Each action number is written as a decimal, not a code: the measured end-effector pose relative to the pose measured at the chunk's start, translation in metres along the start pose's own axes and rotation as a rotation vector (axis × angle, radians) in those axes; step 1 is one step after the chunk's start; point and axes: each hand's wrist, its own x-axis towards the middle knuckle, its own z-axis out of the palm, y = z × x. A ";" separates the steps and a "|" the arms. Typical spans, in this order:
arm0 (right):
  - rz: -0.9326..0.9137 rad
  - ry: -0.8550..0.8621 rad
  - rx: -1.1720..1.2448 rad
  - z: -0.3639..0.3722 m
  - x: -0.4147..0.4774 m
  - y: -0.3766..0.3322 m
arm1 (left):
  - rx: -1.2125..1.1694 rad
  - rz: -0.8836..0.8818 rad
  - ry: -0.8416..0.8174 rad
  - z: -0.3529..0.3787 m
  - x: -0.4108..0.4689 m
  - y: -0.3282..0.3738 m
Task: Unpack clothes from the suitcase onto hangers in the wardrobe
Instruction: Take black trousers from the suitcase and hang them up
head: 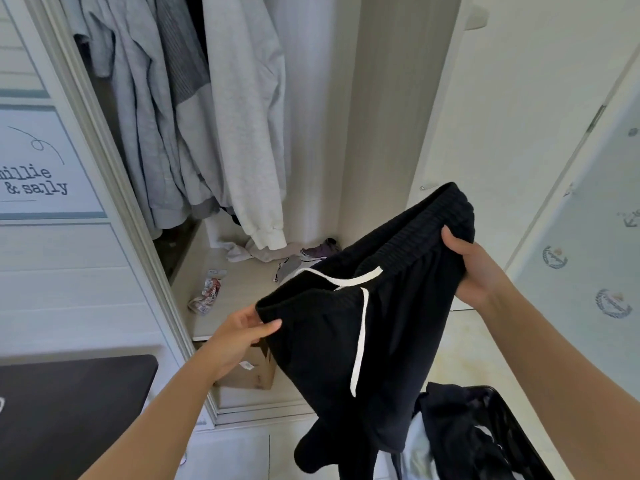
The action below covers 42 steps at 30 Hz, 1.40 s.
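While the open wardrobe stands ahead, we hold one pair of black jersey jogging trousers in the air in front of its lower shelf. Our left hand pinches the near end of the elastic waistband, thumb on top. Our right hand grips the far end, fingers curled round the fabric. The waistband is spread between the two hands, and one white drawstring hangs down the front. The legs drop towards the floor.

Surroundings:
- Above the shelf hang a long light grey sweatshirt, a dark grey ribbed knit and paler grey shirts. They overlap, so we cannot give an exact count.
- On the shelf lie a crumpled printed wrapper, a small heap of pale clothes and a purple item.
- One brown cardboard box sits under the shelf.
- One dark suitcase lies open at the lower right, with dark clothes in it.
- One white lettered panel is at the left; one flat black surface is below it.

Obstructions: the trousers hide the right part of the shelf and the near edge of the suitcase. Our left wrist crosses in front of the cardboard box.
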 end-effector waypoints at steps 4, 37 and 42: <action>-0.008 -0.031 -0.005 -0.013 -0.004 -0.008 | 0.061 0.132 0.148 -0.007 0.005 0.029; -0.298 -0.418 -0.604 0.056 0.017 0.012 | 0.114 0.215 -0.112 0.095 0.066 0.147; -0.259 -0.471 -0.620 0.067 0.018 -0.006 | 0.136 0.106 -0.108 0.091 0.053 0.161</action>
